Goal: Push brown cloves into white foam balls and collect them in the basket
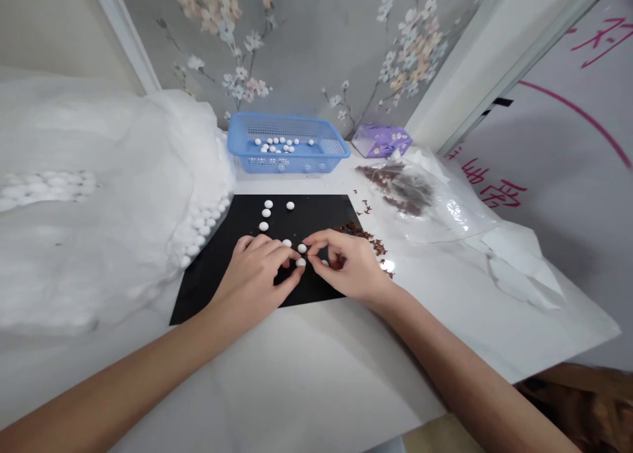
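Both hands bunch together over small white beads (301, 262) on a black sheet (306, 212).

The left hand (252, 288) and right hand (351, 265) meet towards the sheet's near edge with beads right between them. The fingers of both close narrow, though whether they hold a bead cannot be told. The beads are round, with no clear long axis or pointing direction, and others lie spaced towards the far edge. Beyond, a blue plastic basket (297, 166) holds more beads. Brown shreds (376, 245) scatter off the sheet's right edge, near a clear plastic bag (459, 215).
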Action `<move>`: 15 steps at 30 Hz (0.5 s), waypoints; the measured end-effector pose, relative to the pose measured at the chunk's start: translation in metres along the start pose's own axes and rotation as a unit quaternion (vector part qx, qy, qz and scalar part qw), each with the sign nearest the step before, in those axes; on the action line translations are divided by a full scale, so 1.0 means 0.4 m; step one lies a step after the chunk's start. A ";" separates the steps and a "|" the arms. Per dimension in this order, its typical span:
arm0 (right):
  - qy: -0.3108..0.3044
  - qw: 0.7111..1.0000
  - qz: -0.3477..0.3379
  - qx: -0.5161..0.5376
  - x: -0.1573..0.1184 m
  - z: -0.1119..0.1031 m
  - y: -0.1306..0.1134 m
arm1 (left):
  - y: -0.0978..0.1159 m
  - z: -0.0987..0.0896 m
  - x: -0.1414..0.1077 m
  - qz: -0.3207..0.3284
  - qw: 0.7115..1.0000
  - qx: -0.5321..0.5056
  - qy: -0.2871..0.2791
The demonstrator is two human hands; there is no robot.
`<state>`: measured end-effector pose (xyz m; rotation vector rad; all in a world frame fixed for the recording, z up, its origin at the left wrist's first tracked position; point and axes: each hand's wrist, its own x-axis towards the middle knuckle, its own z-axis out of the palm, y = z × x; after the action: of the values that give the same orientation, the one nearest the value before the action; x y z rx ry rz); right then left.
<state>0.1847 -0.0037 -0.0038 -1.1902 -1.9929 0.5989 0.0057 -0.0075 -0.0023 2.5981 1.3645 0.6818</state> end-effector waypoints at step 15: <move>-0.036 0.991 -0.102 -0.085 -0.009 0.006 0.005 | -0.007 0.000 0.004 -0.007 1.000 -0.022 -0.020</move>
<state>0.1851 -0.0058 -0.0078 -1.0579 -2.2291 0.3800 0.0045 -0.0047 -0.0025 2.5511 1.3406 0.6461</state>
